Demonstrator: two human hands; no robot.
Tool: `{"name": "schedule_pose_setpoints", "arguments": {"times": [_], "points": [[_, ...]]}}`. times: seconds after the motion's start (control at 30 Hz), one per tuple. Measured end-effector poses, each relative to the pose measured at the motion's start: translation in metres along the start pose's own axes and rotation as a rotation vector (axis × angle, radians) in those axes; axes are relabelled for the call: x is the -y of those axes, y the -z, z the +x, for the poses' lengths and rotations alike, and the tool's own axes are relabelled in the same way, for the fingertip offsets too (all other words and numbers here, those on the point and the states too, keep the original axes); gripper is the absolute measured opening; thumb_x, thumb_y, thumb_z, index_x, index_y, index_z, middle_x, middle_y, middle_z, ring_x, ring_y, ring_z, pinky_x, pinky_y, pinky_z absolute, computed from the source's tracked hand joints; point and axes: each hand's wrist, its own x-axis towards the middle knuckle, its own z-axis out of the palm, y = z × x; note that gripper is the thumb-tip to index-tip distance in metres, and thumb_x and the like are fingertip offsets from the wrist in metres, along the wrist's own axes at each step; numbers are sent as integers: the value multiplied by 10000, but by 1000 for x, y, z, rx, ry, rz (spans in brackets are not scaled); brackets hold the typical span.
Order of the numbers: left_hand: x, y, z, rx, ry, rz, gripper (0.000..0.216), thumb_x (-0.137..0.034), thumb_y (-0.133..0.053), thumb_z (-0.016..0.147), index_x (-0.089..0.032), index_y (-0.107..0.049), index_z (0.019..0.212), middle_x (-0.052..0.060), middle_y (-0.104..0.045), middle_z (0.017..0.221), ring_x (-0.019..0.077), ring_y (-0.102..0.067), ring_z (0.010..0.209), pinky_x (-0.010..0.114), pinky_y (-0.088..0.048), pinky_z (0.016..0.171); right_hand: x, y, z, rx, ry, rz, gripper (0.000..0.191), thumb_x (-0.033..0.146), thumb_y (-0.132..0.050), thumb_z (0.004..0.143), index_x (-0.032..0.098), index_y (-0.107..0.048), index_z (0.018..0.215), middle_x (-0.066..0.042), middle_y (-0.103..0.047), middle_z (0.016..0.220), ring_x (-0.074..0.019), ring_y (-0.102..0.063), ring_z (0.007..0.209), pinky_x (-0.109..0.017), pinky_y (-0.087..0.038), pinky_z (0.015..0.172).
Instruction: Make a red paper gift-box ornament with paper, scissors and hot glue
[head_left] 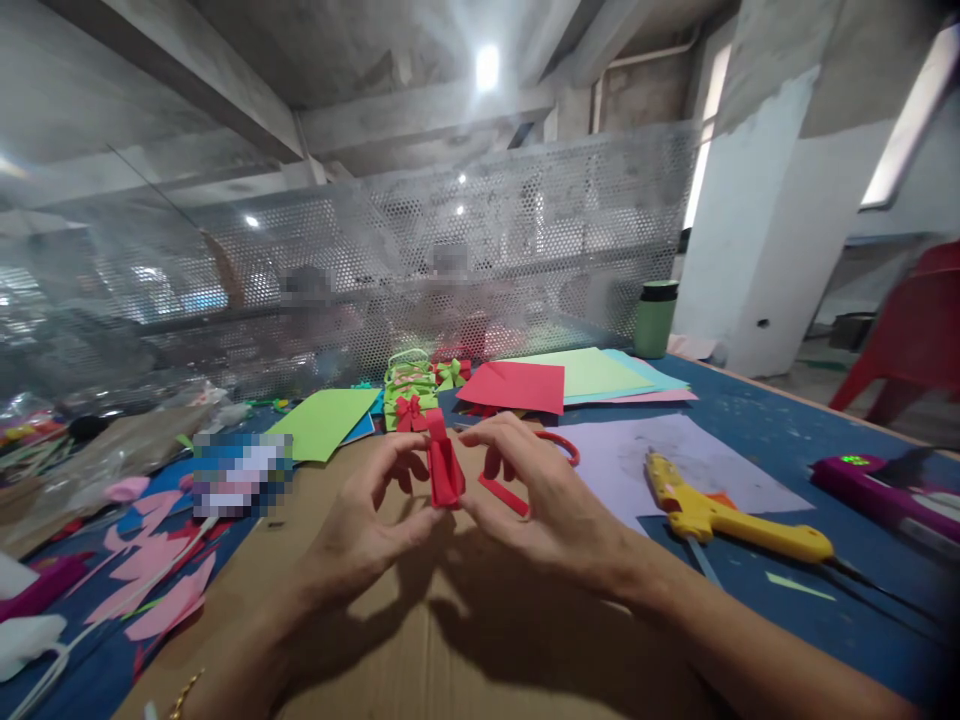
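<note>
Between my two hands is a small red folded paper box [447, 475], upright, with a flap or strip at its top. My left hand [367, 515] pinches its left side with thumb and fingers. From the other side, the thumb of my right hand [536, 500] touches its lower edge, with the fingers curled around it. A red paper strip [504, 495] lies on the cardboard just behind my right fingers. Beyond the box are a red paper bow [411, 412] and several light green folded paper pieces [409, 380].
A cardboard sheet [450, 640] covers the blue table before me. To the right are a yellow glue gun [742, 525] on lilac paper [675, 450], red scissors' handle [562, 445] and a green bottle [656, 320]. Pink paper cutouts [161, 570] lie left. A perforated screen [480, 250] stands behind.
</note>
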Motion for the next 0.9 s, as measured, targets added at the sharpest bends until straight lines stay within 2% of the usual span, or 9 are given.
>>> {"name": "schedule_pose_setpoints", "arguments": {"times": [0.1,0.17,0.33,0.57,0.73,0.9], "points": [[3,0,0,-29,-65,97,478,-242,-706,861,-265,-524,1302,63,-587,1189,206,-543,947,356,-453,862,1,0,1,-95,8,40,122,93,-598,876,178,-651,945,-2,-551,835,-120,-511,711,-261,-431,640],[3,-2,0,-29,-116,162,477,-233,-681,879,-268,-499,1319,61,-572,1207,195,-544,951,353,-464,863,-4,-3,1,-110,41,36,107,92,-604,881,179,-665,868,14,-512,768,-117,-492,687,-251,-394,601],[3,-5,0,-66,-204,316,493,-169,-656,877,-259,-477,1328,53,-553,1214,175,-541,959,325,-477,842,-15,-12,-4,-99,187,7,182,24,-629,834,177,-678,918,6,-527,811,-121,-509,744,-249,-392,629],[-5,-8,-1,-75,-288,399,434,-81,-632,855,-223,-516,1249,56,-582,1161,179,-540,975,322,-470,824,-13,-13,-6,-101,218,-95,165,15,-581,846,162,-640,801,12,-517,761,-114,-478,686,-260,-371,619],[-11,-12,0,-55,-274,395,390,-110,-654,869,-227,-532,1221,44,-595,1105,176,-539,944,324,-467,816,-16,-17,-8,-57,175,-70,145,25,-577,835,160,-626,814,-29,-599,836,-131,-540,740,-250,-407,624],[-5,-8,0,-44,-178,366,427,-206,-632,908,-246,-491,1309,66,-558,1176,188,-550,954,362,-492,844,-25,-16,-7,-33,84,-156,112,91,-569,872,167,-619,807,-21,-591,795,-135,-533,704,-264,-399,616]]}}
